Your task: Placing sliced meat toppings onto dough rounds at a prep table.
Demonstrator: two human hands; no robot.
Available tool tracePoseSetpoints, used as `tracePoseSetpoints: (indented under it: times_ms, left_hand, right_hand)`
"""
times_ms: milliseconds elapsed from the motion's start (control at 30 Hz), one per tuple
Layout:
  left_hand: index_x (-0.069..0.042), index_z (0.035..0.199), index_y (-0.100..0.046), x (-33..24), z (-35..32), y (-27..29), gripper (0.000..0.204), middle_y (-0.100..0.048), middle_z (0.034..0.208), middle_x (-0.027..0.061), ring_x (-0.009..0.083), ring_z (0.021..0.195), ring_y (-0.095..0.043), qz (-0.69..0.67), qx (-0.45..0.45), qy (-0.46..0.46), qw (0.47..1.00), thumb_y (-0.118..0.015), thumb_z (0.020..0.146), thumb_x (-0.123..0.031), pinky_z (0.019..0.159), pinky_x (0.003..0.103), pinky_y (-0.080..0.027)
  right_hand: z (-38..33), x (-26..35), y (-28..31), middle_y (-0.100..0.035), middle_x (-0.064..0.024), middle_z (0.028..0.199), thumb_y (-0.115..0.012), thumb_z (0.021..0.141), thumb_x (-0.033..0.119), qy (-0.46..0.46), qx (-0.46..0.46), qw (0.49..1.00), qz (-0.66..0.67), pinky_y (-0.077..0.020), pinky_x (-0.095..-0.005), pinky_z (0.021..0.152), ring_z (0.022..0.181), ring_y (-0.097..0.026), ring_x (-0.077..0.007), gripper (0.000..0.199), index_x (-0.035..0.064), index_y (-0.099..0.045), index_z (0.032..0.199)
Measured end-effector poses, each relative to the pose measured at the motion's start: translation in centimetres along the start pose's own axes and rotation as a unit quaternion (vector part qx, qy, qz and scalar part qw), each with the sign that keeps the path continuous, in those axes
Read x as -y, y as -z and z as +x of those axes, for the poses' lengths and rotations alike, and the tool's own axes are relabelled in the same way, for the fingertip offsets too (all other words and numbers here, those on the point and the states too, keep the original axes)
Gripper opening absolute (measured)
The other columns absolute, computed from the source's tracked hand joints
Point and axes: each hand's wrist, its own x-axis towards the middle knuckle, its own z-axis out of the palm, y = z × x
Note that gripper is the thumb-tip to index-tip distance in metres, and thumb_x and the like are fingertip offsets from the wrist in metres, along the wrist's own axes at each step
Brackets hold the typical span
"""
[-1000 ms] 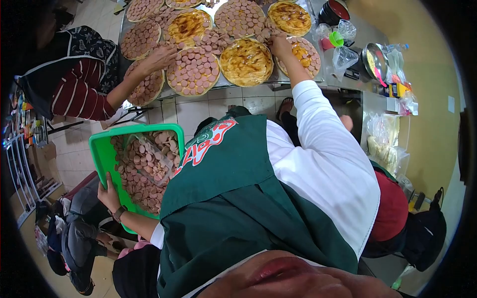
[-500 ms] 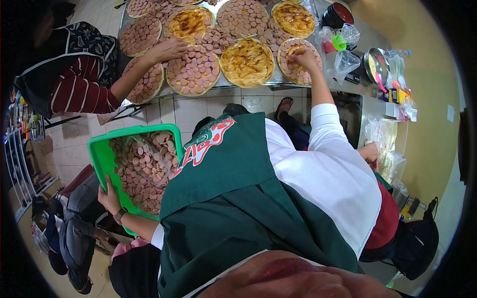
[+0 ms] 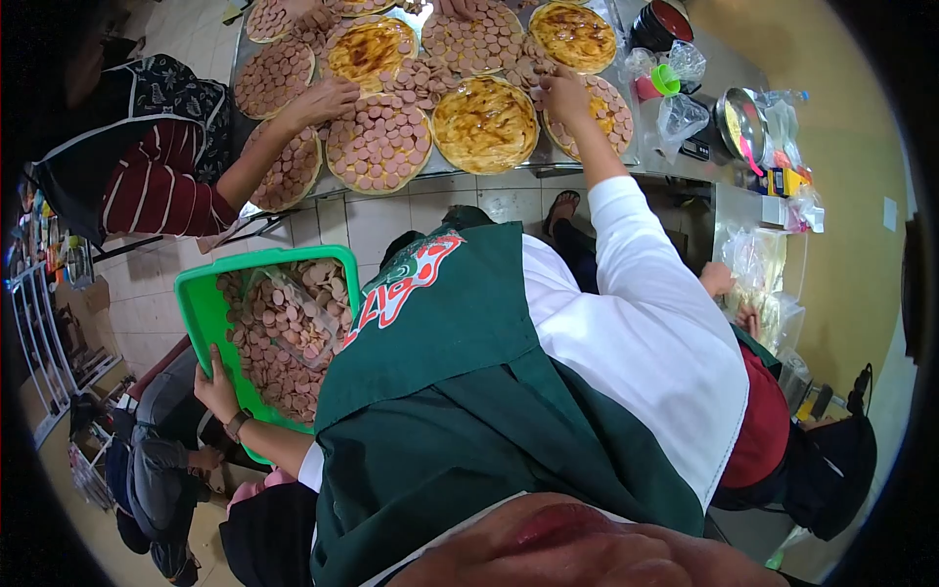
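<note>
My left hand (image 3: 216, 389) is closed around the left wall of a green plastic tub (image 3: 199, 318), steadying it against my side. Round sausage slices (image 3: 276, 380) fill the tub, with a clear plastic bag (image 3: 311, 318) among them. Over the table, my right hand (image 3: 565, 96) has its fingers curled down at loose sausage slices (image 3: 524, 72); its fingertips are hidden. Beside it, a partly covered pizza base (image 3: 614, 119) shows some bare sauce. Left of that, another pizza base (image 3: 486, 127) bears only brown and yellow sauce.
A co-worker's hand (image 3: 331, 99) touches the slice-covered pizza (image 3: 380, 147) at the left; other hands work at the far side. On the right stand dark bowls (image 3: 665, 27), a green-and-pink cup (image 3: 660, 82) and a metal bowl (image 3: 740, 127). Another person handles plastic bags (image 3: 758, 269).
My right hand has moved left from the middle of the right-hand pizza to the loose slices beside it. Other hands have appeared at the table's far side. My left hand stays on the tub.
</note>
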Motion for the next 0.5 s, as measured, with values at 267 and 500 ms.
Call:
tracePoseSetpoints:
  times_ms: [267, 500]
  left_hand:
    - [0.003, 0.098, -0.068, 1.7, 0.1, -0.1, 0.036, -0.067, 0.08, 0.0042, 0.0095, 0.067, -0.057, -0.021, -0.004, 0.001, 1.0, -0.069, 0.088, -0.032, 0.06, 0.028, -0.045]
    - [0.002, 0.099, -0.068, 1.4, 0.0, 0.0, 0.037, -0.069, 0.082, 0.0058, 0.0104, 0.069, -0.059, -0.027, -0.002, -0.003, 1.0, -0.068, 0.089, -0.033, 0.061, 0.029, -0.046]
  right_hand:
    - [3.2, 1.1, -1.4, -0.067, -0.0126, 0.106, -0.064, 0.079, 0.019, 0.01, 0.126, 0.99, -0.069, -0.0517, -0.0394, 0.082, 0.1, -0.063, -0.0287, 0.024, 0.0082, -0.072, 0.099]
    - [2.0, -5.7, 2.1, -0.071, -0.0082, 0.088, -0.08, 0.071, 0.014, -0.116, 0.054, 0.938, 0.323, -0.0509, -0.0272, 0.069, 0.077, -0.067, -0.0138, 0.031, -0.0008, -0.07, 0.097]
